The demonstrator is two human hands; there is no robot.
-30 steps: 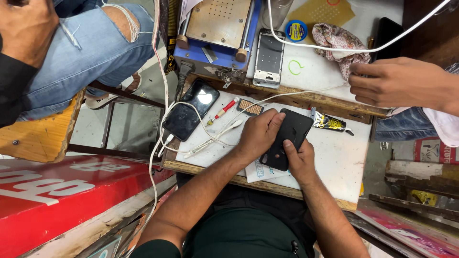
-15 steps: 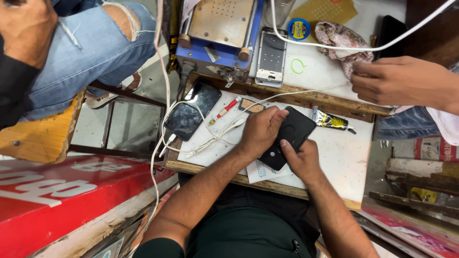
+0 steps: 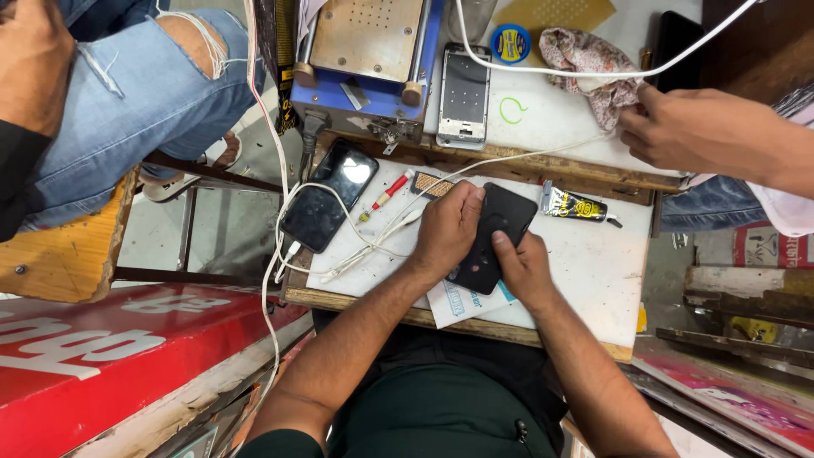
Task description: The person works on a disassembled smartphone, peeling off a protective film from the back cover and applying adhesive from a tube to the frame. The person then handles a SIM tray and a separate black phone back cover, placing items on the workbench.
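- The left hand (image 3: 445, 233) lies flat over the left half of a black rectangular phone back cover (image 3: 496, 237), fingers spread and pressing down, as if to pin it against the white worktop (image 3: 585, 271).
- The right hand (image 3: 521, 267) comes in from about 5 o'clock of the cover; its thumb presses on the black face while the fingers curl under the lower edge. Both hands are clamped on this one piece, close together.
- The cover sits near the middle of the worktop, partly over a white and blue printed paper (image 3: 462, 301) that seems to serve as a pad.
- At 9 o'clock of the hands a dark glossy smartphone (image 3: 331, 195) lies face up, with white cables (image 3: 373, 229) trailing past it and a small red-handled screwdriver (image 3: 386, 193) beside it.
- At 3 o'clock lies a crumpled black and yellow glue tube (image 3: 577, 205), kept within easy reach.
- At 12 o'clock stands a blue heated separator machine with a tan metal plate (image 3: 369, 51); next to it lies a silver phone frame (image 3: 465, 95), empty of its screen.
- Another person's hand (image 3: 678, 127) at 2 o'clock touches a flowered cloth (image 3: 585, 64).
- No open container shows its contents; a small round blue tin (image 3: 511, 42) is shut.
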